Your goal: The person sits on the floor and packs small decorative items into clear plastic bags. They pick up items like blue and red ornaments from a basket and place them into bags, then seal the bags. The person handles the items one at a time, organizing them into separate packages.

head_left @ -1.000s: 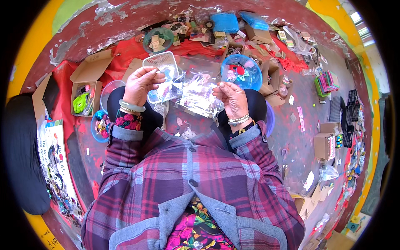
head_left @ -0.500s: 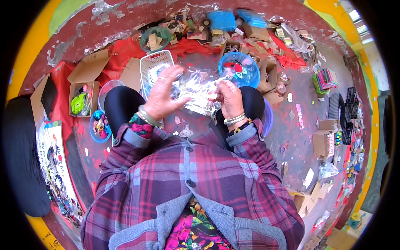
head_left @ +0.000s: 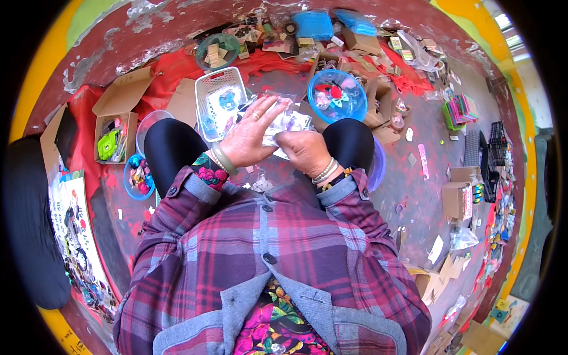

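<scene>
Head view shows clear plastic packaging [head_left: 297, 122], glossy and crinkled, with white and purplish patches, just beyond the two hands and partly hidden by them, between a white basket [head_left: 202, 89] and a blue basin [head_left: 357, 112]. The left hand [head_left: 247, 137] has its fingers outstretched over the packaging's left side, thumb apart; the right hand [head_left: 306, 151] curls inward, and whether its fingers clamp anything I cannot tell.

The dark red wall [head_left: 109, 50] has peeling paint, and a yellow band [head_left: 46, 71] borders it. The brightly lit grey floor [head_left: 423, 204] has reddish patches.
</scene>
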`<action>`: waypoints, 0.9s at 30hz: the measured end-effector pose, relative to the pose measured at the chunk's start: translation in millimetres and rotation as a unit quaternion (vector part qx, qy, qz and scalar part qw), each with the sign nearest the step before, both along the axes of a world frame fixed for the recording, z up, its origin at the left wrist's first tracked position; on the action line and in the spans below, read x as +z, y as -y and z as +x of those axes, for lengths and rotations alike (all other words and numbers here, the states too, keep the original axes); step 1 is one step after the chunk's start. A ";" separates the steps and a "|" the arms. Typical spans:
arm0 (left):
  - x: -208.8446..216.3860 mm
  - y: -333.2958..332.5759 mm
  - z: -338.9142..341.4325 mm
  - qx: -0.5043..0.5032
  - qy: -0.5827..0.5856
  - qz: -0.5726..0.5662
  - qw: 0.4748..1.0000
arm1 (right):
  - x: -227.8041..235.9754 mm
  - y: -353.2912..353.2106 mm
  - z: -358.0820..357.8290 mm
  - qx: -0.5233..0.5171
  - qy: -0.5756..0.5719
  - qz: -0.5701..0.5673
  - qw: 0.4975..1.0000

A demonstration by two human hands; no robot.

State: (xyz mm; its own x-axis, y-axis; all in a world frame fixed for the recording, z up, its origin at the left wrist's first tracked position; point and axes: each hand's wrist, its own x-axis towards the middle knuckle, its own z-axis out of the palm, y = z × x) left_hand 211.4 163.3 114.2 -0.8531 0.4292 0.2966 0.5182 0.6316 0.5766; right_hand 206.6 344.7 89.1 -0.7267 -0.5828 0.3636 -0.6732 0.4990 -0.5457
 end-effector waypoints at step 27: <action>5.4 12.7 -20.0 0.029 0.099 0.001 0.995 | 24.3 -6.5 -11.6 0.052 -0.159 0.102 0.981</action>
